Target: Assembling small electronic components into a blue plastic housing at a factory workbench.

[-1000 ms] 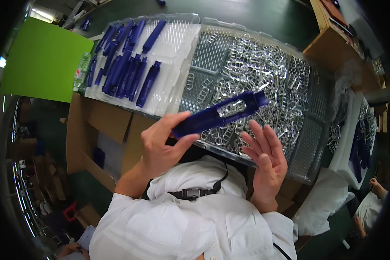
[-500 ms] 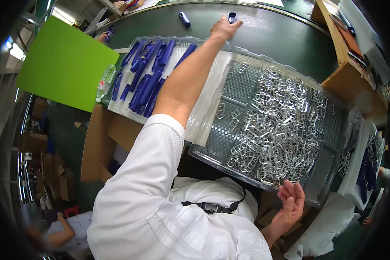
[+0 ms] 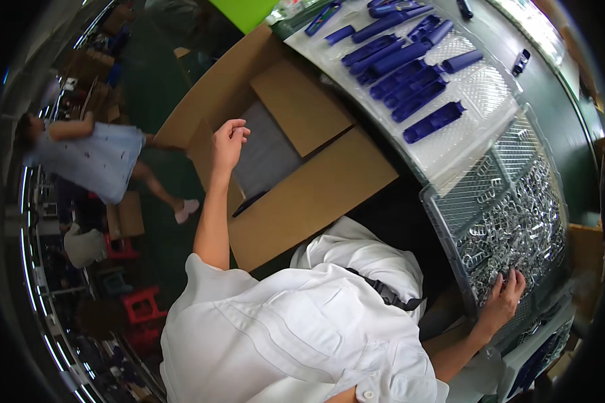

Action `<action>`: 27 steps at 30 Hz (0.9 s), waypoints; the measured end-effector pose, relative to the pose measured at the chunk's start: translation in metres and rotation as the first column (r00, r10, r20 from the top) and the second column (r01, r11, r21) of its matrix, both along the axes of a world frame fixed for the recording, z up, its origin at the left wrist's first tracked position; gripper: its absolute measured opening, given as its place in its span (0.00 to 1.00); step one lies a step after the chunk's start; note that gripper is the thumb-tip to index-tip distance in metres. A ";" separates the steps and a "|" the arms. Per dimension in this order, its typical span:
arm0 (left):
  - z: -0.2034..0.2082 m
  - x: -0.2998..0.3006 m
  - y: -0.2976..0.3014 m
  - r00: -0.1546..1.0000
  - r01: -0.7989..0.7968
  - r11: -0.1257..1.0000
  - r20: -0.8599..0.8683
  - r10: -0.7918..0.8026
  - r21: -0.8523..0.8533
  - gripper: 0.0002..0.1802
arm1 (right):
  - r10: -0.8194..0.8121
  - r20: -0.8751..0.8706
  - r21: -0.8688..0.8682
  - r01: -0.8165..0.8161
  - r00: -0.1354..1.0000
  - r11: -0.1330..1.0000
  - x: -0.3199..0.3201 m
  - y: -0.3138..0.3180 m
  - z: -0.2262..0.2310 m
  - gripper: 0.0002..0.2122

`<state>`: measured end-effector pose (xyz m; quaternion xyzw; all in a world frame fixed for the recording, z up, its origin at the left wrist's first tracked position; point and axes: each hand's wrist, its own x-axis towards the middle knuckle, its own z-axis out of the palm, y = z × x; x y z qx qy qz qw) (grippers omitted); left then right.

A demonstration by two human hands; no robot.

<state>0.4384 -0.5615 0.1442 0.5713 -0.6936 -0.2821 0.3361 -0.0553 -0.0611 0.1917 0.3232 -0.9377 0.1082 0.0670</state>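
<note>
My left hand (image 3: 228, 141) hangs over an open cardboard box (image 3: 309, 208), its fingers loosely bent and a little apart, with nothing visible in them. A grey sheet-like surface (image 3: 265, 154) shows inside the box. At the right, my right hand (image 3: 504, 299) has its spread fingertips at the near edge of a pile of small shiny metal loops (image 3: 517, 228); I see no loop between the fingers. The pile lies in a clear ribbed plastic tray (image 3: 467, 208). Beyond the box, several dark blue plastic handle shells (image 3: 407, 84) rest on a white-lined tray (image 3: 480, 101).
A single dark blue piece (image 3: 521, 62) lies on the dark green worktop (image 3: 565, 101) behind the trays. A person in a light blue dress (image 3: 91, 158) is on the floor at the left, near red stools (image 3: 143, 305). A green board (image 3: 242, 10) stands at the top.
My left hand has left the blue piece on the worktop and swung back left over the box. My right hand has reached into the metal loops. The view has turned left.
</note>
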 end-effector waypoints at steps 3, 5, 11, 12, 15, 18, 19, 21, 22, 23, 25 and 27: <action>-0.036 0.080 0.007 0.976 -0.155 0.982 0.172 0.135 0.112 0.14 | 0.054 0.046 -0.035 -0.052 0.997 0.998 -0.020 -0.002 -0.007 0.12; -0.055 0.107 0.015 0.973 -0.181 0.956 0.181 0.140 0.230 0.16 | 0.157 0.018 -0.025 -0.157 0.987 0.987 -0.040 0.002 -0.018 0.11; -0.043 0.078 0.023 0.550 0.056 0.998 0.835 -0.019 -0.014 0.19 | 0.105 0.125 -0.156 -0.085 0.987 0.984 -0.051 0.009 -0.011 0.09; -0.033 0.074 0.028 0.435 0.098 0.992 0.893 -0.114 0.080 0.21 | 0.124 0.069 -0.139 -0.113 0.990 0.984 -0.054 0.016 -0.008 0.10; 0.013 0.092 0.048 0.140 0.092 0.995 0.989 -0.053 0.040 0.25 | 0.052 0.074 -0.204 -0.036 0.996 0.978 -0.060 0.030 -0.005 0.14; 0.045 0.154 0.063 0.032 -0.109 0.994 1.000 0.000 0.004 0.17 | 0.014 0.041 -0.194 -0.006 0.999 0.981 -0.057 0.034 -0.001 0.15; 0.052 0.166 0.074 -0.101 -0.158 0.987 0.995 -0.021 0.005 0.19 | -0.010 0.021 -0.186 0.014 1.000 0.982 -0.054 0.029 -0.003 0.16; 0.052 0.183 0.093 -0.418 -0.129 0.990 0.908 -0.003 -0.056 0.23 | -0.013 0.023 -0.200 0.017 1.000 0.980 -0.055 0.027 -0.003 0.16; 0.038 0.193 0.099 -0.442 -0.199 0.979 0.887 -0.133 0.048 0.25 | -0.067 0.120 -0.285 0.099 0.990 0.953 -0.063 0.031 -0.009 0.17; 0.014 0.203 0.096 -0.454 -0.265 0.954 0.854 -0.253 0.142 0.28 | -0.115 0.223 -0.361 0.191 0.968 0.913 -0.068 0.034 -0.015 0.17; -0.044 0.195 0.068 -0.357 -0.253 0.923 0.859 -0.367 0.289 0.28 | -0.128 0.179 -0.384 0.189 0.976 0.904 -0.066 0.051 -0.015 0.17; -0.070 0.193 0.058 -0.177 -0.174 0.967 0.960 -0.217 0.187 0.25 | -0.087 0.033 -0.371 0.093 0.996 0.924 -0.037 0.005 0.012 0.15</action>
